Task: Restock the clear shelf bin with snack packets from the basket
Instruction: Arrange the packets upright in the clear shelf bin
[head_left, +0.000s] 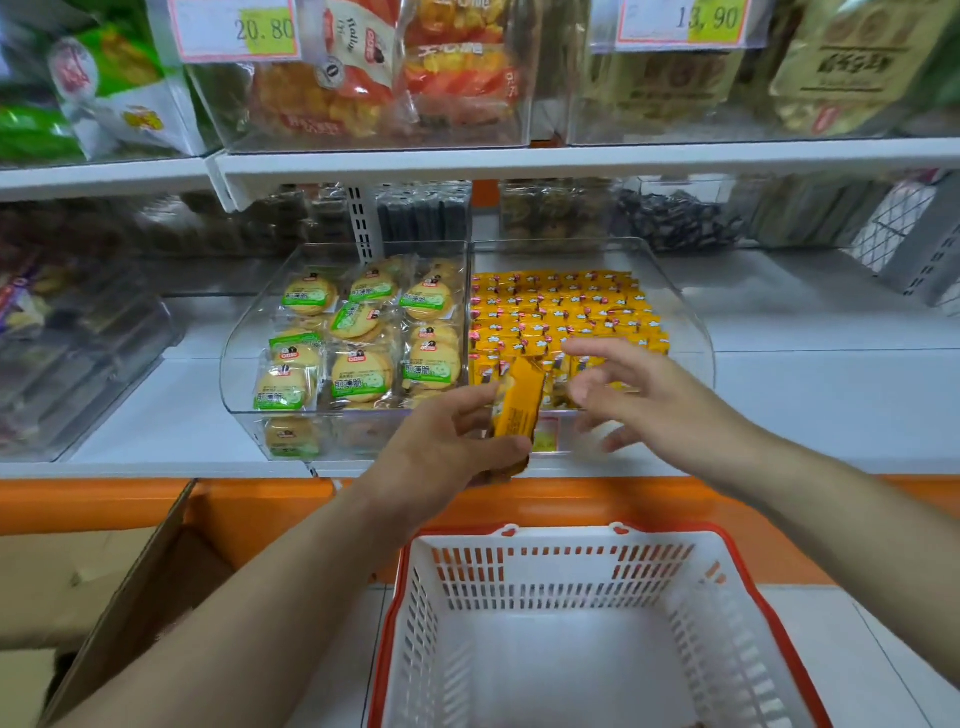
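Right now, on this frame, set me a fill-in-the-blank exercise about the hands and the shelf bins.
1. The ___ hand grips a yellow packet.
2. The right hand is spread open and holds ___.
3. The green-labelled biscuits lie to the ___ of the clear bin holding yellow packets.
Missing words: left; nothing; left.

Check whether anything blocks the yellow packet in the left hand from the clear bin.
Nothing fixed does. The yellow packet, gripped by the left hand, is at the front edge of the open-topped clear bin. Only the right hand hovers open over the front rows, beside it.
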